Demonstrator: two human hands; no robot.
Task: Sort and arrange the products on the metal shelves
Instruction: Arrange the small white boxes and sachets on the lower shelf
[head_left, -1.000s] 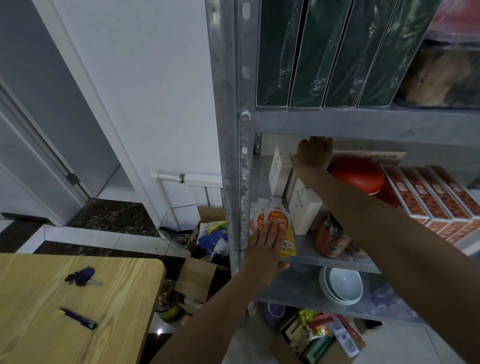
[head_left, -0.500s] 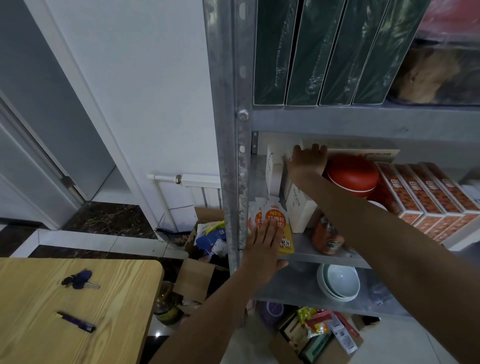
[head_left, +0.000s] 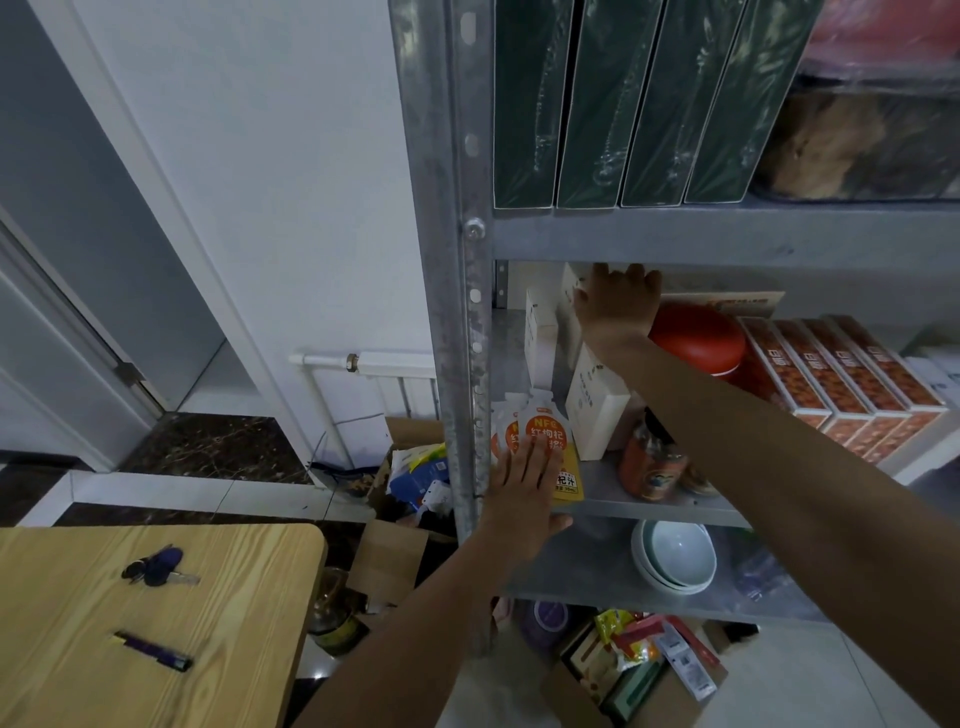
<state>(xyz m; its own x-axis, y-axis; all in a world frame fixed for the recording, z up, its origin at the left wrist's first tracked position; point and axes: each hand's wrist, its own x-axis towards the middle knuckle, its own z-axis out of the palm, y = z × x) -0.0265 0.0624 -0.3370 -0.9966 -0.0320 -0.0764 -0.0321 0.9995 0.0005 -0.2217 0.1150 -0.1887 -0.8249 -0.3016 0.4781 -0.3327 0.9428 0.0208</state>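
The metal shelf unit (head_left: 649, 239) fills the right of the head view. On its middle shelf, orange juice pouches (head_left: 545, 431) stand at the front left, and my left hand (head_left: 524, 483) lies flat against them with fingers apart. White boxes (head_left: 595, 410) stand behind the pouches. My right hand (head_left: 618, 304) reaches deep to the back, fingers hooked over the top of a tall white box (head_left: 569, 291) that it mostly hides.
Green boxes (head_left: 597, 104) line the upper shelf. A red round container (head_left: 696, 338), orange boxes (head_left: 841, 374) and jars (head_left: 652, 467) share the middle shelf. Bowls (head_left: 675, 556) sit below. A carton of packets (head_left: 639, 665) is on the floor. A wooden table (head_left: 208, 675) holds keys (head_left: 156, 566) and a pen (head_left: 153, 652).
My right hand has shifted slightly left along the back of the shelf, onto the tall white box. My left hand has stayed flat against the pouches.
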